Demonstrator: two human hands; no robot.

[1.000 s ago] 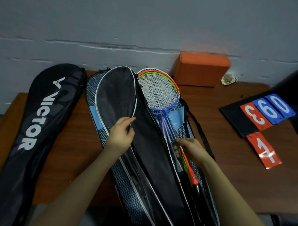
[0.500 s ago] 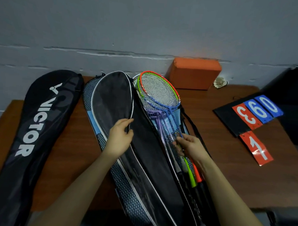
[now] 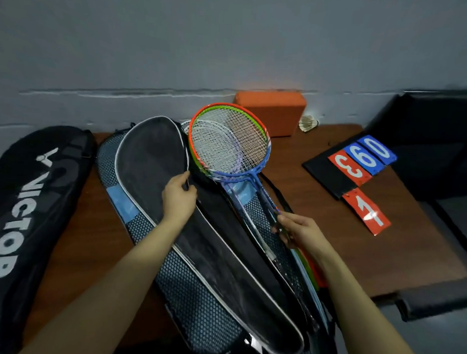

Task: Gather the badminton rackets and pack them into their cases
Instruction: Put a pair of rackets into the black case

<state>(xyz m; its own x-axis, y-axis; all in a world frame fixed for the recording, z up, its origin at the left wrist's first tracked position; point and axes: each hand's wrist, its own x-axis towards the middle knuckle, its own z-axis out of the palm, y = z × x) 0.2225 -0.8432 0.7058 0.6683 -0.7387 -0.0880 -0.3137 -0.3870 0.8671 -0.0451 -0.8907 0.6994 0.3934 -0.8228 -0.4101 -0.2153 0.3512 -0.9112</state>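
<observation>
The left hand (image 3: 178,198) pinched the open case (image 3: 153,157) flap; the right hand's (image 3: 299,230) grip closed around the rackets' (image 3: 228,144) shafts.

The middle of the brown wooden table (image 3: 319,207) is taken up by an open black and blue mesh-patterned racket case (image 3: 195,290), its black flap (image 3: 153,157) lying to the left. A bundle of rackets with orange, green and blue frames (image 3: 228,147) is tilted up over the case's far right part. The table's left part is covered by a long black fabric case printed VICTOR (image 3: 25,208). On the far side an orange foam block (image 3: 272,111) and a white shuttlecock (image 3: 308,124) are set against the grey wall (image 3: 233,43). Red and blue number cards on a black board (image 3: 361,169) fill the right. Bare wood is left between the open case and the cards.
</observation>
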